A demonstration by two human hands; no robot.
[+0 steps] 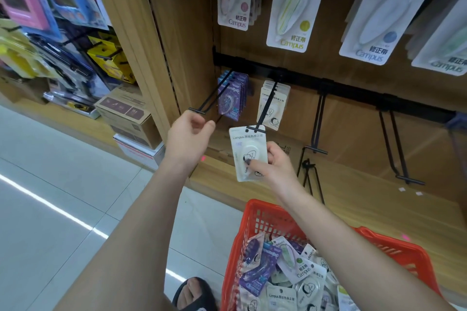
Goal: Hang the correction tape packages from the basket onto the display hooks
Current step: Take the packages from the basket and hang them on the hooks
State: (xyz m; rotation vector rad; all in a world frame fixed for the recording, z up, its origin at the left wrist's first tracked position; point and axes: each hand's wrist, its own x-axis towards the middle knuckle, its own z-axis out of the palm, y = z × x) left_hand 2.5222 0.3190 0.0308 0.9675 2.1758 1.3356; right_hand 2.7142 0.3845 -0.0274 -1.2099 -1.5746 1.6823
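Note:
My right hand [274,163] pinches a white correction tape package [249,153] by its lower part, its top hole at the tip of a black display hook [265,106]. Further back on that hook hang several matching white packages [274,102]. My left hand [189,137] hovers empty with loosely curled fingers just below the tip of the neighbouring hook [212,98], which carries purple packages [233,98]. The red basket [255,219] at the bottom holds several white and purple packages [285,272].
Empty black hooks [317,126] jut out to the right along a black rail [353,91]. Larger Campus packages [294,5] hang on the row above. Cardboard boxes [126,111] stand on the floor at left. My sandalled foot [194,293] is beside the basket.

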